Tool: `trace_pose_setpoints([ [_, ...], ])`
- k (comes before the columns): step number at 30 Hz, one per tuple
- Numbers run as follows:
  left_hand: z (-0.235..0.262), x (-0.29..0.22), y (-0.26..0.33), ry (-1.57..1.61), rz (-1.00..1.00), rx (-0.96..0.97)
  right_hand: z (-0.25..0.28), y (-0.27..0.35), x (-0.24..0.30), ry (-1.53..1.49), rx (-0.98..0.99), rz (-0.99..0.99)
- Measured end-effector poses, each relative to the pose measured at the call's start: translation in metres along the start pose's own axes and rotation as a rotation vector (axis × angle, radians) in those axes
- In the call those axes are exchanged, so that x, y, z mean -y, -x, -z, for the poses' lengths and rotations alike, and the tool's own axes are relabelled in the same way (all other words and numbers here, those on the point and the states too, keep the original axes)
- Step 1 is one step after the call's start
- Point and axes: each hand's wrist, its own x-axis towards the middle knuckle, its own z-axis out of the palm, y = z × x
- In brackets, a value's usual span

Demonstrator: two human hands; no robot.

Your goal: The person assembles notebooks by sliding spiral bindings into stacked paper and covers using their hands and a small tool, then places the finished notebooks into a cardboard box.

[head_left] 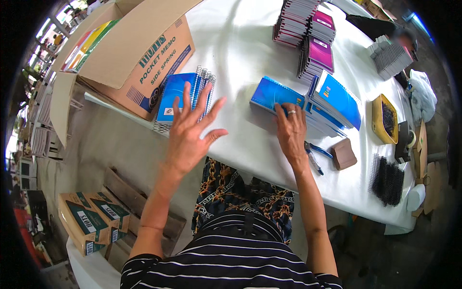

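Observation:
My left hand (188, 132) is raised with its fingers spread, holding nothing. Behind and below those fingers, a group of blue spiral notebooks (177, 91) lies at the table's left edge beside a carton. My right hand (291, 127), with a ring on one finger, has its bent fingers closed at the near edge of a blue notebook stack (268, 91). Just right of it leans another batch of blue notebooks (340, 101), fanned and tilted. Blue-handled pliers (319, 151) lie by my right wrist, next to a small brown block (344, 154).
An open cardboard carton (159, 60) stands at the left. Tall piles of magenta notebooks (319, 50) rise at the back. On the right are a yellow tray (378, 120) of dark small pieces and black spiral coils (388, 182). A person sits beyond grey-edged stacks (391, 59). Packed boxes (91, 219) sit lower left.

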Motion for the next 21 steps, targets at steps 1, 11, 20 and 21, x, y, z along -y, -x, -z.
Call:
trace_pose_setpoints([
  [1,-0.005,-0.006,0.001,0.043,-0.020,0.003,-0.004,0.004,-0.005,0.020,-0.011,0.028],
  [11,-0.095,-0.065,0.018,0.717,0.117,0.094,0.004,-0.006,0.003,-0.067,0.027,0.078],
  [20,-0.103,-0.060,0.021,0.614,0.164,0.077,0.017,-0.037,-0.005,-0.176,0.029,-0.025],
  [21,-0.102,-0.066,0.019,0.653,0.181,0.055,0.018,-0.039,-0.005,-0.100,-0.051,0.003],
])
